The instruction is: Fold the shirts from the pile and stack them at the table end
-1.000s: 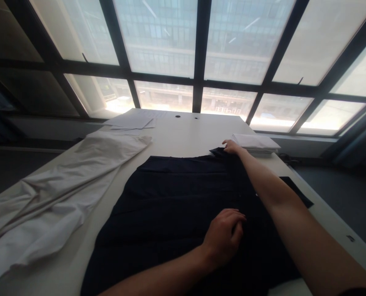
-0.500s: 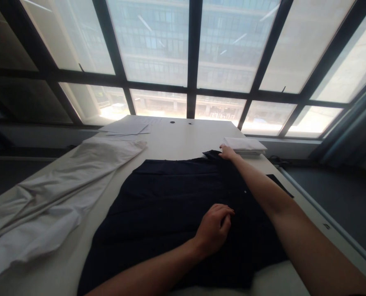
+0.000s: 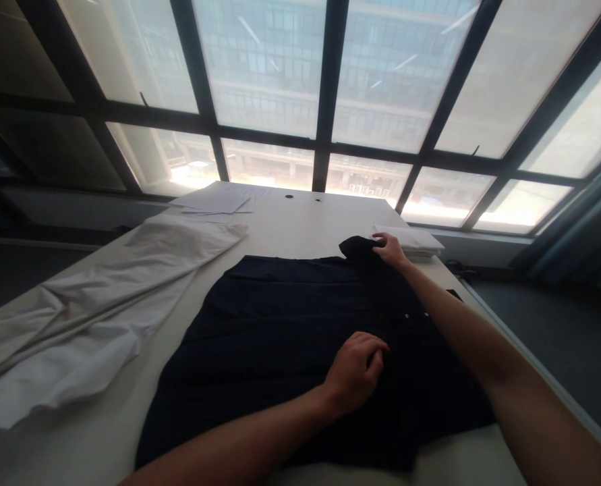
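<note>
A dark navy garment, apparently a shirt with small light buttons or snaps and a collar, lies spread on the white table. My left hand rests over its middle, fingers curled and thumb and fingertips together at the front edge of the cloth. Farther off, my right hand pinches the garment at the collar, which is lifted a little off the table. The right forearm covers part of the garment's right side.
Wrinkled light-coloured cloth lies along the left of the table. Paper sheets are at the far left corner. A folded white stack sits just beyond my right hand. Behind the table are tall windows, with a curtain at right.
My right hand has raised the collar and shifted it slightly to the right. The front edge has opened rightward, showing another light button. My left hand stays nearly in place; the view tilts slightly.
</note>
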Available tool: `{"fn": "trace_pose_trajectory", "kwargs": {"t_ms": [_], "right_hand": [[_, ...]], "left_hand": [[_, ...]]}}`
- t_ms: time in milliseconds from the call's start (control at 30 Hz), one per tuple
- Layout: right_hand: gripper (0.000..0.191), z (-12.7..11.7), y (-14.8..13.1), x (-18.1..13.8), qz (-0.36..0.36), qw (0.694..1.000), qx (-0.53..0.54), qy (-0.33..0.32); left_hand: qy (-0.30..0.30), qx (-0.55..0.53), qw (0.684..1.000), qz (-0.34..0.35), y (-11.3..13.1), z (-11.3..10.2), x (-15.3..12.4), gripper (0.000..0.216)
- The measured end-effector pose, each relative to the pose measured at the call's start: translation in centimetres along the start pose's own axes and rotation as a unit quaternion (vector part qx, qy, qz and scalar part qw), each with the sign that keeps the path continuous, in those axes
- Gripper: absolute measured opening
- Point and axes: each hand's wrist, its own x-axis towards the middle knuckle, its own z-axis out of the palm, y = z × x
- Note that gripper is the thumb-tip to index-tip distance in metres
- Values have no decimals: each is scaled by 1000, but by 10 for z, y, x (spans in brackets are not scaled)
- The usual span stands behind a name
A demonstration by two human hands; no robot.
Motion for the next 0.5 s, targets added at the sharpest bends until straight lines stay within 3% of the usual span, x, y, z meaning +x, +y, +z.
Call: {"fn": "trace_pose_trajectory", "kwargs": {"t_ms": [133,267,433,500], "right_hand": [[62,-5,20,-36,-37,988,145,-22],[60,-2,30,-62,-27,980,183,-72],[33,7,26,-64,37,992,121,23],[26,11,22,-65,26,994,101,33]], "left_hand": [[-1,4,1000,1,0,0,0,25],[-4,17,1000,-4,-1,0,0,25],[1,20,1000,-5,-2,0,1,26],[4,19,1000,-8,-1,-1,1,26]]}}
